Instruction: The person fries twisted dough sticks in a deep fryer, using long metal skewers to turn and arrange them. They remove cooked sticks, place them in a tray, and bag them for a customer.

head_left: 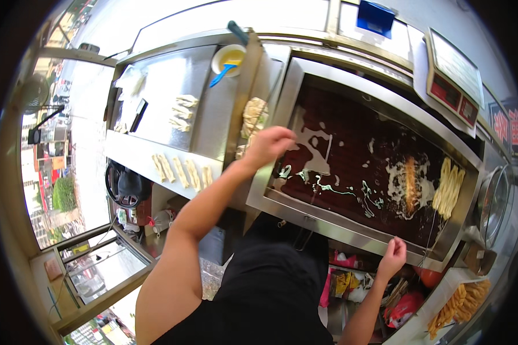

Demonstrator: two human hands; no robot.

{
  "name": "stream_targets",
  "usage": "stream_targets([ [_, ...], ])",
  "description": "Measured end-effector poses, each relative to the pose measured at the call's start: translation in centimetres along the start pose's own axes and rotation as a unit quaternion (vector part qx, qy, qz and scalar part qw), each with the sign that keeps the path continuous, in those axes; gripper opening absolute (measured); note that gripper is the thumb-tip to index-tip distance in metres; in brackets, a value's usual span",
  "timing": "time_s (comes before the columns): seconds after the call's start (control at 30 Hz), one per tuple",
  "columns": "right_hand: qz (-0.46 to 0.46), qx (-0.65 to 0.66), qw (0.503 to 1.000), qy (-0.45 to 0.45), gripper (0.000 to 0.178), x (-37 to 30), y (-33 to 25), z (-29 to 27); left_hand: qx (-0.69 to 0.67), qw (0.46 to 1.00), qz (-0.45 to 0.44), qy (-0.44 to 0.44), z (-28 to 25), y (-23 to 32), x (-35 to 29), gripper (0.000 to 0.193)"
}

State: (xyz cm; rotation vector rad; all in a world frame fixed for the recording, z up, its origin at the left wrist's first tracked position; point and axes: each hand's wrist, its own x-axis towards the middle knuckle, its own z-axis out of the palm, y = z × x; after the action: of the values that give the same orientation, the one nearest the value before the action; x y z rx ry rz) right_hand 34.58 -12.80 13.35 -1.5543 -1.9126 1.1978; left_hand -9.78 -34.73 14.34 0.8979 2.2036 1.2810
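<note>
My left hand reaches over the left rim of a wide steel fryer filled with dark oil. Its fingers are bent and drawn together; whatever they may hold does not show. Low on the right, my right hand is closed in a pinch by the fryer's front rim, its contents hidden. A long golden-brown dough stick floats among bubbles in the oil. Beside it, several pale dough strips lie at the fryer's right end. Thin wire-like lines cross the rim near them.
Raw dough strips lie on the white counter edge at left, with more dough pieces behind. A bowl holds yellow liquid and a blue brush. Fried dough sticks fill a container at lower right. A scale stands behind.
</note>
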Motion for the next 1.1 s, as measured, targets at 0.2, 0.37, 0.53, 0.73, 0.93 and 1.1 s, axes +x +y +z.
stream_targets([
  [0.2,0.016,0.029,0.995,-0.092,0.009,-7.3,-2.2,7.2,0.187,0.877,-0.282,0.341,-27.4,-22.9,-7.0,0.040],
  [0.37,-0.049,0.015,0.984,-0.172,0.013,-9.7,-5.6,14.8,0.119,0.915,-0.330,0.200,-35.6,-31.5,-6.3,0.030],
  [0.53,-0.060,0.005,0.964,-0.258,0.012,-12.3,-10.3,19.9,0.153,0.925,-0.312,0.155,-36.8,-29.7,-6.2,0.028],
  [0.73,-0.125,-0.002,0.948,-0.293,0.017,-12.7,-14.9,26.4,0.136,0.978,-0.132,0.087,-34.7,-20.2,-6.7,0.023],
  [0.93,-0.028,0.231,0.892,-0.387,0.078,-14.9,-23.1,33.7,-0.179,0.980,-0.059,-0.063,-28.3,-2.8,-10.2,0.023],
  [1.1,0.194,0.452,0.662,-0.566,0.061,-15.2,-24.9,30.1,-0.398,0.905,-0.104,-0.105,-21.4,2.9,-12.4,0.033],
])
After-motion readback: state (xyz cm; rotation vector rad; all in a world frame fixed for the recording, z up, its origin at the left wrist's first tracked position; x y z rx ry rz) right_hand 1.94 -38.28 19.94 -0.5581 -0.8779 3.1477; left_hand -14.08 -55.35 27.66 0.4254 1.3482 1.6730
